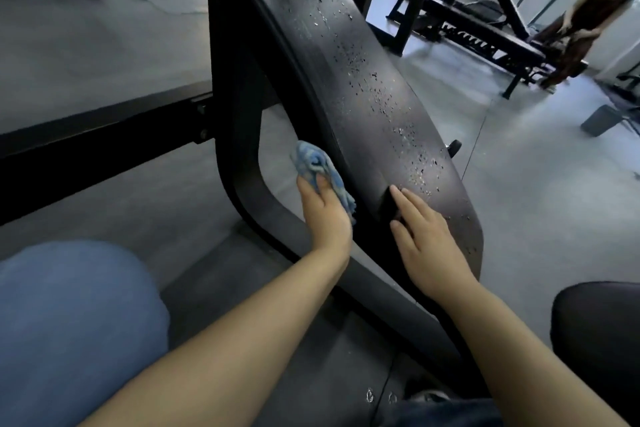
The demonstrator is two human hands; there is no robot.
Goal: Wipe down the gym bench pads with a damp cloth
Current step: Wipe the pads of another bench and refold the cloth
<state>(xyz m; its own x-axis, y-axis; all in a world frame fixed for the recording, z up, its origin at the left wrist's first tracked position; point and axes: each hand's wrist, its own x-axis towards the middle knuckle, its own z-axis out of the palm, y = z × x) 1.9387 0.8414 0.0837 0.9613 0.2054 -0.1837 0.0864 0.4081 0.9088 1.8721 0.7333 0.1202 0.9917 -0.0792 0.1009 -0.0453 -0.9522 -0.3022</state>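
Cloth (320,173) against pad (363,97); frame (239,135) beside

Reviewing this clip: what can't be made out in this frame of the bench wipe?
- Head view, cloth: bunched in the left hand, whose palm hides the grip; dampness unreadable.
- Pad: its top is cut off by the upper edge, and its far side faces away.
- Right hand: lies flat on the pad and covers the surface beneath it.
- Person, far right: blurred, so what they are doing is unclear.

Cloth (320,173) at bench pad (363,97) left edge; right hand (427,236) on pad; second bench (485,42) behind right
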